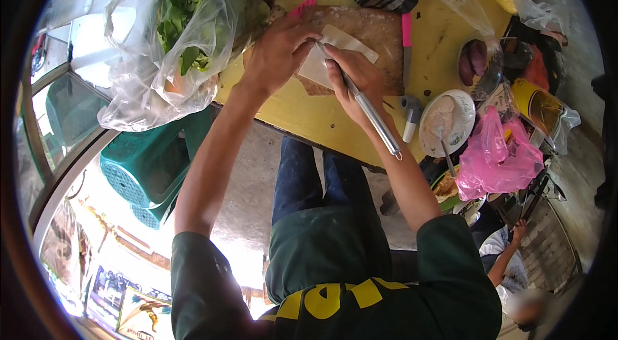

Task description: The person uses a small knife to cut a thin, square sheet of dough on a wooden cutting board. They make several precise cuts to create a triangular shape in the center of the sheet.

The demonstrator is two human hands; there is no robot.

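Observation:
A thin, pale square dough wrapper lies on a worn wooden board on the yellow table. My right hand is closed around a slim metal utensil, whose ringed handle end points back over the forearm. The utensil's tip is at the wrapper's upper left, by the fingers of my left hand. Those fingers are bent over the wrapper's left edge; whether they pinch the wrapper or touch the tip cannot be told. To the right, a white bowl holds a pale pinkish paste and a spoon.
Clear plastic bags with leafy greens stand left. A pink-handled knife lies beside the board, near a grey-and-white cylindrical object. A pink bag is at right, green plastic stools lower left. Another person is at lower right.

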